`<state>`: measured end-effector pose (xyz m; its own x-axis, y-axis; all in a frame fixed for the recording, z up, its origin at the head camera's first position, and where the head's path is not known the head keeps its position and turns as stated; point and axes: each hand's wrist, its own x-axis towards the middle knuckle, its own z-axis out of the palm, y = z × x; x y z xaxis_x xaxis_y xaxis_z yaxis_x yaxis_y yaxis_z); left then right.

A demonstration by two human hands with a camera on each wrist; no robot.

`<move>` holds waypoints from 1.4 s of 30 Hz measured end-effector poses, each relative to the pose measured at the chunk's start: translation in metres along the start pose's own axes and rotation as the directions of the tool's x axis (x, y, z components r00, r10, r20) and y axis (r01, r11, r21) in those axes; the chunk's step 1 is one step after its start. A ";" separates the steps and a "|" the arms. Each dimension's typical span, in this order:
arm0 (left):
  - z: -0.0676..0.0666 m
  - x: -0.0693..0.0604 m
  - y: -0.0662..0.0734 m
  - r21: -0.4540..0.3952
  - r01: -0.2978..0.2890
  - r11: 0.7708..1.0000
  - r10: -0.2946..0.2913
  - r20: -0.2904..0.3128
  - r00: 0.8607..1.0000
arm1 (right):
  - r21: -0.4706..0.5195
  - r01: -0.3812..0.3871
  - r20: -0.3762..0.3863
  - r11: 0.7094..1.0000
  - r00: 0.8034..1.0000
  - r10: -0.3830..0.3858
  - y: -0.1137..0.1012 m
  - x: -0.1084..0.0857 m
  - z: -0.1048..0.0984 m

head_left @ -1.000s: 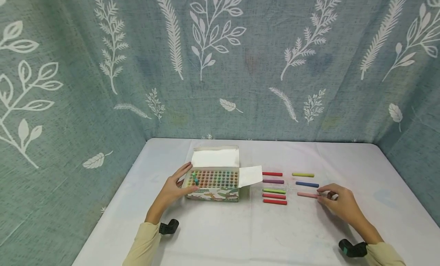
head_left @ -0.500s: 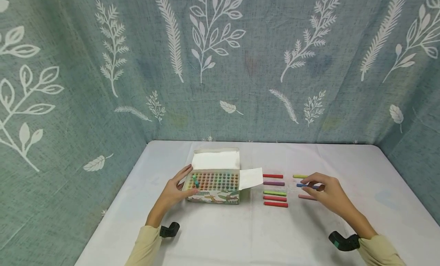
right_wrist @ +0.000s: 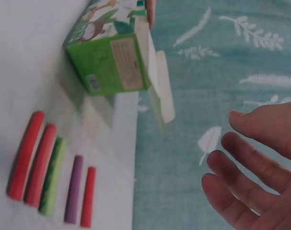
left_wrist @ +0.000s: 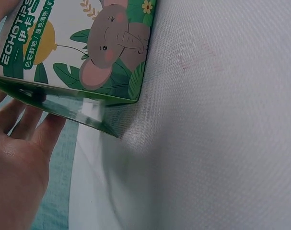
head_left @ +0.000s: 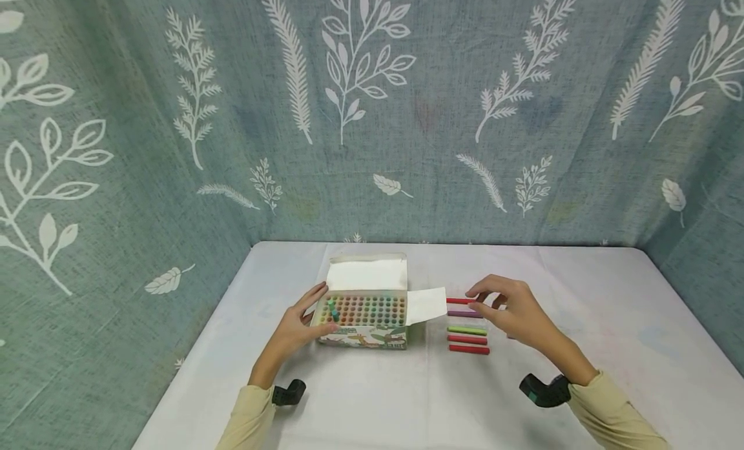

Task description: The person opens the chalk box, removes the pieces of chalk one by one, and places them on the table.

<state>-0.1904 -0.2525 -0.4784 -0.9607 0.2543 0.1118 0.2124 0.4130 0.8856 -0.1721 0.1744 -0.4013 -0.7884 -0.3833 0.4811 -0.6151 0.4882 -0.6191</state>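
Observation:
My left hand (head_left: 294, 325) holds the left end of an open chalk box (head_left: 363, 337), thumb at the front edge and fingers behind. Rows of chalk tops fill the box, and a green chalk stick (head_left: 332, 306) pokes up near its left side. In the left wrist view, the box front (left_wrist: 102, 43) shows an elephant. My right hand (head_left: 511, 306) hovers by the far red chalk stick (head_left: 458, 301); the right wrist view shows its fingers apart with nothing between them. Nearer lie a purple stick (head_left: 465, 314), a green one (head_left: 467, 331), a pinkish-red one (head_left: 467, 339) and another red one (head_left: 469, 350).
The box's side flap (head_left: 427, 306) sticks out to the right, and its lid (head_left: 367, 274) stands up at the back. A white cloth (head_left: 372, 398) covers the table. Behind it hangs a leaf-patterned curtain (head_left: 430, 198).
My right hand has moved left from the pink stick, past the blue one, to the red stick's end. It now hides the yellow and blue sticks. The left hand stays at the box.

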 end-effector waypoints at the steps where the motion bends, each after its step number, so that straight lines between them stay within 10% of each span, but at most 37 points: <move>1: 0.000 0.000 0.000 0.001 0.003 1.000 -0.003 -0.003 1.000 | 0.005 0.012 0.002 1.000 1.000 -0.012 -0.002 0.004 0.002; 25: 0.001 -0.001 0.005 -0.008 0.005 1.000 -0.005 -0.015 1.000 | 0.138 0.089 0.227 0.986 0.967 -0.119 -0.050 0.066 0.062; 32: -0.005 -0.010 0.037 -0.003 0.013 1.000 -0.013 0.006 1.000 | 0.137 0.105 0.280 0.985 0.950 -0.140 -0.057 0.081 0.082; 42: -0.004 -0.008 0.036 -0.009 0.005 1.000 -0.005 0.018 1.000 | 0.113 0.132 0.358 0.985 0.919 -0.165 -0.071 0.094 0.101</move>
<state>-0.1754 -0.2430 -0.4458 -0.9584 0.2677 0.0991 0.2057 0.4069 0.8900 -0.2021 0.0240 -0.3747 -0.6226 -0.7132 0.3220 -0.7099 0.3417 -0.6158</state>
